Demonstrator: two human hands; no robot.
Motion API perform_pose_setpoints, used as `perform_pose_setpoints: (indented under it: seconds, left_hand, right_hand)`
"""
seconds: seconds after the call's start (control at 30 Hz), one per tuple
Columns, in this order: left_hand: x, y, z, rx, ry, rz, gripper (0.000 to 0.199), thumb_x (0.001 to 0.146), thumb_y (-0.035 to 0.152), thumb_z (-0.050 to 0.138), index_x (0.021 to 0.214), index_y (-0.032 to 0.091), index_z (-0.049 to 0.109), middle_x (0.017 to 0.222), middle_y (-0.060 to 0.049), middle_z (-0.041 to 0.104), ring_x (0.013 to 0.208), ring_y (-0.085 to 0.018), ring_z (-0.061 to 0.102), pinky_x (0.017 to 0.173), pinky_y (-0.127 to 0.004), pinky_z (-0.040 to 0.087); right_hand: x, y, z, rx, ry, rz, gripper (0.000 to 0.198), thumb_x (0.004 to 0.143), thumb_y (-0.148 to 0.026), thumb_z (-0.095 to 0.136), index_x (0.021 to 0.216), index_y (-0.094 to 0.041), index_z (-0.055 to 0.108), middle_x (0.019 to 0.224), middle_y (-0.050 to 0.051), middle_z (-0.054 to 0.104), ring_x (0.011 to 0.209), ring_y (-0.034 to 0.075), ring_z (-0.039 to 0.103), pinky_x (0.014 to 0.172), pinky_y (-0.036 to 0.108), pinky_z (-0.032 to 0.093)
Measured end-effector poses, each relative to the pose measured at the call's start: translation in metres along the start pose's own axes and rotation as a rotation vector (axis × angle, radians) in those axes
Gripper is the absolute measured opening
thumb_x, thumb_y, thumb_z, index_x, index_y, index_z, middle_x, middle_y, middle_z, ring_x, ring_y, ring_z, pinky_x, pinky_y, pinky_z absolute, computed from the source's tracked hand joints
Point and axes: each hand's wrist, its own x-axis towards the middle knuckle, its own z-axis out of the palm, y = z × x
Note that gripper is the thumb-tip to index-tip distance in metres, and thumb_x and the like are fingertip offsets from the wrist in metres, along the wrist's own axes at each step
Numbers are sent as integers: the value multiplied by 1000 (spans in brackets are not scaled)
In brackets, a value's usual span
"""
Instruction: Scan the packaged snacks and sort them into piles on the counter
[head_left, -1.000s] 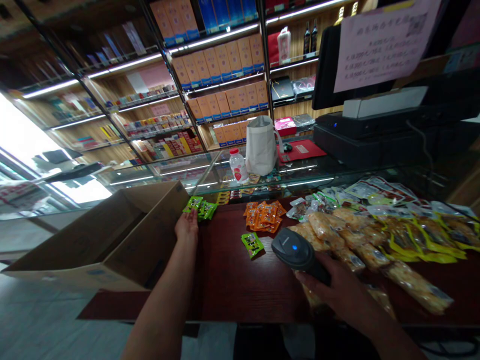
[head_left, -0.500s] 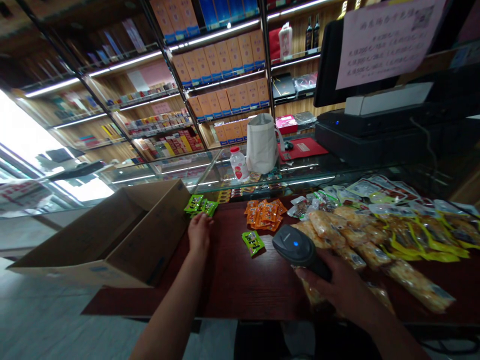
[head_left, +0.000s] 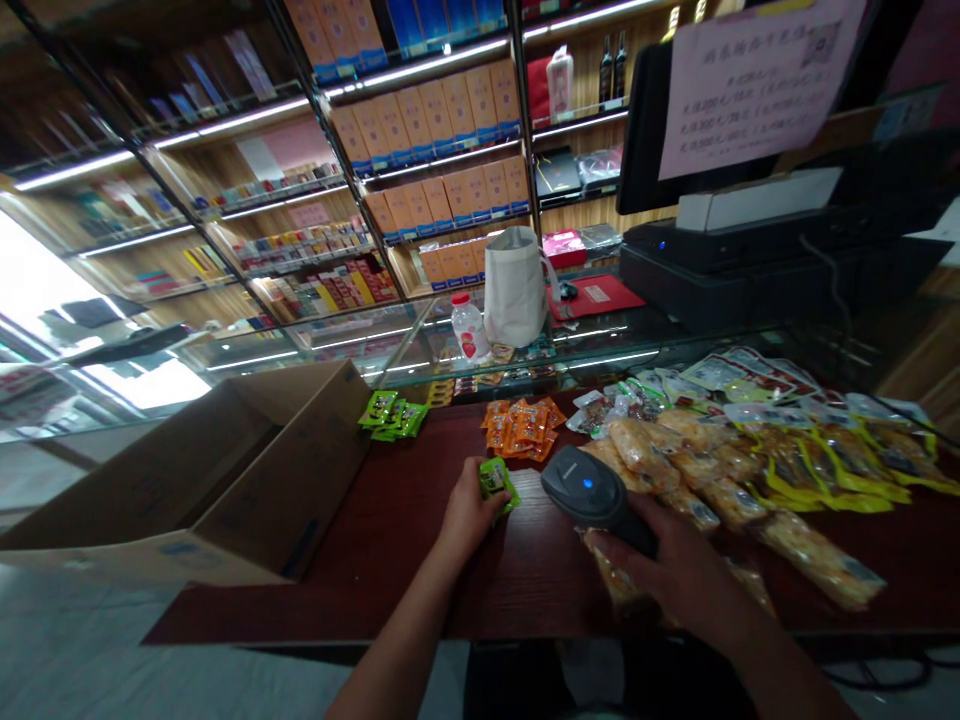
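Between the fingers of my left hand [head_left: 466,510] is a small green snack packet [head_left: 496,482], just above the dark wooden tabletop [head_left: 420,560]. My right hand [head_left: 675,560] is wrapped around a black barcode scanner [head_left: 585,490] with a blue light on top. The scanner's head points left, towards the green packet. Behind the packet lies a pile of orange snack packets [head_left: 521,428]. More green packets [head_left: 394,415] rest beside the cardboard box. Clear-wrapped pastry packs [head_left: 690,450] spread to the right of the scanner, partly hidden by my right hand.
An open cardboard box [head_left: 300,470] stands at the left. Yellow-edged food pouches [head_left: 825,460] lie on the right. On the glass counter are a red-capped bottle [head_left: 469,330], a white bag [head_left: 515,285] and a black monitor [head_left: 645,130]. Stocked shelves [head_left: 435,130] line the wall behind.
My left hand has moved right from the green pile and now grips the green packet that lay alone. My right hand holds the scanner in nearly the same place.
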Motion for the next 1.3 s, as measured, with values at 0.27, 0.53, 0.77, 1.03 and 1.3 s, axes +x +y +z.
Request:
perform_pose_setpoints:
  seconds: [0.27,0.53,0.77,1.03,1.3]
  left_hand:
    - [-55,42,-8,-453,-231,35,49,86,38,66,130,27,48,107,-4,67,76,-16,63,62,-25,49]
    - [-74,69,-3,-927,-359,-166,55,71,41,86,116,20,62,91,-4,69,67,-12,60,54,-21,49]
    - [-64,59,-5,-914,-205,-276,46,60,45,91,87,14,71,75,-4,73,57,-11,61,54,-22,51]
    - [-55,52,-22,-764,80,-236,39,62,47,87,76,15,71,64,-3,70,56,-13,62,54,-22,50]
    - [-50,44,-37,-645,238,-204,35,66,47,85,79,15,76,64,-3,71,57,-14,62,57,-23,49]
  right_hand:
    - [3,0,3,9,-1,-14,47,86,-54,64,116,-19,74,115,10,79,107,35,70,94,45,51]
    - [6,-1,5,28,14,-27,47,85,-52,65,116,-18,74,113,11,80,103,34,71,90,44,51]
    - [7,3,0,-11,70,-27,47,87,-54,62,118,-19,72,118,11,78,109,34,70,94,45,52]
    - [8,8,2,-23,47,-16,47,84,-54,65,114,-20,74,116,11,79,107,34,71,92,43,53]
    - [3,-1,0,-42,-76,-49,45,87,-50,66,119,-19,73,117,11,78,108,34,69,94,46,49]
